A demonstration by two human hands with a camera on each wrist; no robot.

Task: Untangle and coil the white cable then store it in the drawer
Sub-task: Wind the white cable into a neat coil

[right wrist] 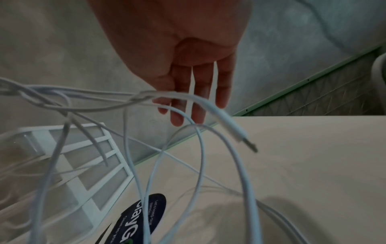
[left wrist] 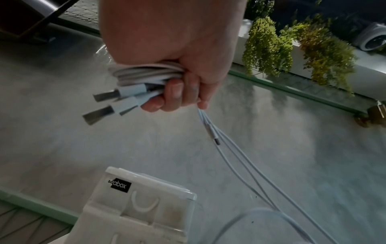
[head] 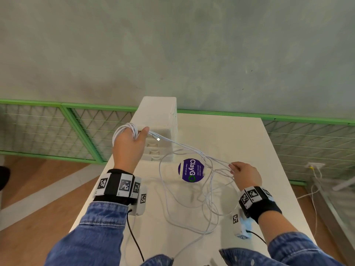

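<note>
The white cable [head: 166, 189] lies in loose tangled loops on the white table [head: 240, 139]. My left hand [head: 132, 139] is raised in front of the drawer unit [head: 159, 116] and grips a coiled bundle of the cable [left wrist: 146, 72]. Two USB plugs [left wrist: 104, 96] stick out of that fist [left wrist: 173, 92]. Several strands run tight from it to my right hand [head: 233, 167], which pinches them at its fingertips [right wrist: 177, 115] above the table. A short cable end [right wrist: 208, 105] with a small plug [right wrist: 249, 145] droops past those fingers. The unit's drawers [left wrist: 135, 211] look closed.
A round purple sticker [head: 190, 170] lies on the table under the loops. A green mesh railing [head: 82, 129] runs behind and beside the table, with a grey wall beyond. Other wires [head: 313, 189] trail on the floor at the right. Hanging plants [left wrist: 269, 46] show in the left wrist view.
</note>
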